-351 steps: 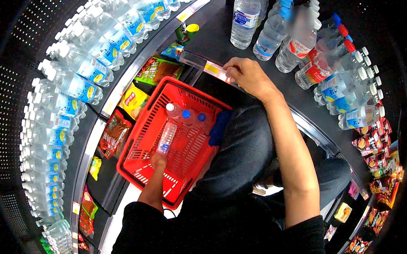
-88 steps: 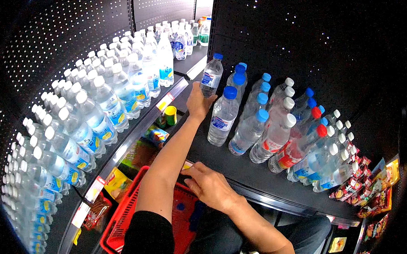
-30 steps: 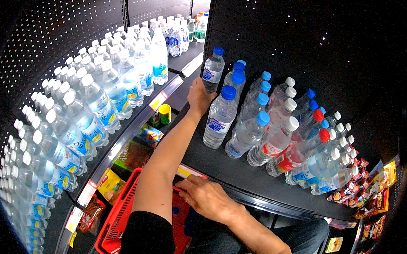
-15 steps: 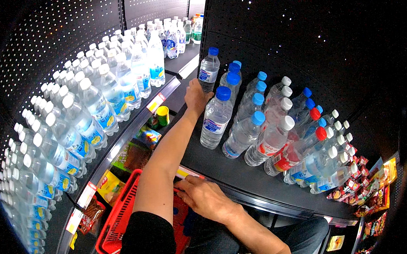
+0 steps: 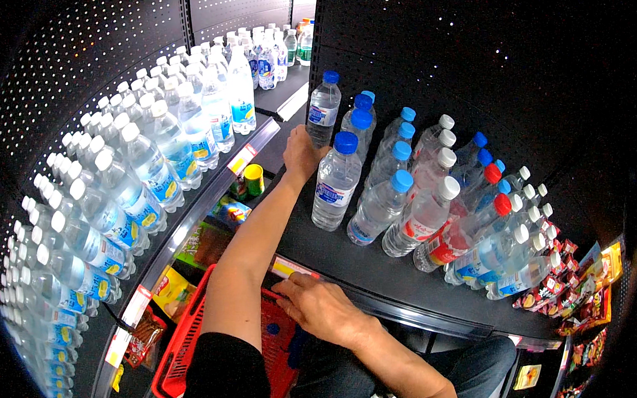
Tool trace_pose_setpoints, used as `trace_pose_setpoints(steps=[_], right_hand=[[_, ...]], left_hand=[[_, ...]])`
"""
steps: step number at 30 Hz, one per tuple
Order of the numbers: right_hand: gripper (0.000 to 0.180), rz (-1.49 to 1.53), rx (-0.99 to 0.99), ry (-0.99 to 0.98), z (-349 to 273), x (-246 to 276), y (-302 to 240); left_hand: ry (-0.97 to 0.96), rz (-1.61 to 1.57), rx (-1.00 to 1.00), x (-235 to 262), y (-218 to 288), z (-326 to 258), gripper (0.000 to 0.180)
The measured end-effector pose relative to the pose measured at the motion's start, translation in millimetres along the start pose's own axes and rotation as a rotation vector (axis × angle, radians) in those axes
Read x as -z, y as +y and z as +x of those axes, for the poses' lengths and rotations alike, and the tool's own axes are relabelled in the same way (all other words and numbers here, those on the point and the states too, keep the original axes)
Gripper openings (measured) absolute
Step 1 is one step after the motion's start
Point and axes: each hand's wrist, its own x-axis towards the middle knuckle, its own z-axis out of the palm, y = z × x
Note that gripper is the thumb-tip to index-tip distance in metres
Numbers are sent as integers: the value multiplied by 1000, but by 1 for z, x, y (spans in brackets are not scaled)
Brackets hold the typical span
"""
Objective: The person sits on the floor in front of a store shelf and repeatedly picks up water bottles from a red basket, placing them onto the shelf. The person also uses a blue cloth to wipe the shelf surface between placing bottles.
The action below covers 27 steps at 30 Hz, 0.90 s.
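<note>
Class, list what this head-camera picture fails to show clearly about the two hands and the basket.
- Left hand: its fingers lie behind the clear blue-capped plastic water bottle; grip unclear.
- Red plastic shopping basket: contents mostly covered by the left forearm, and cut by the lower edge.
- Right hand: fingertips curl over the dark shelf edge.

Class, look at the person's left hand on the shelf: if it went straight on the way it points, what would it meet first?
The left hand is already at the blue-capped water bottle standing just ahead, so probably that bottle; whether they touch is unclear.
</note>
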Motion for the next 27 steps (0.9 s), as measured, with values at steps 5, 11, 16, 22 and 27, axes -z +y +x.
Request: trace_pose_setpoints(steps=[5, 11, 16, 22, 27], right_hand=[[29, -19, 3, -1, 3, -1, -3], [26, -54, -16, 84, -2, -11, 13], [20, -51, -28, 117, -2, -9, 6], [22, -73, -10, 48, 0, -11, 10], [22, -151, -28, 8, -2, -13, 15]], left_hand=[[63, -74, -225, 19, -23, -14, 64], [29, -221, -60, 90, 7, -99, 46], [42, -233, 67, 196, 10, -205, 26], [52, -305, 341, 251, -38, -347, 20], [-211, 106, 314, 237, -30, -417, 52]])
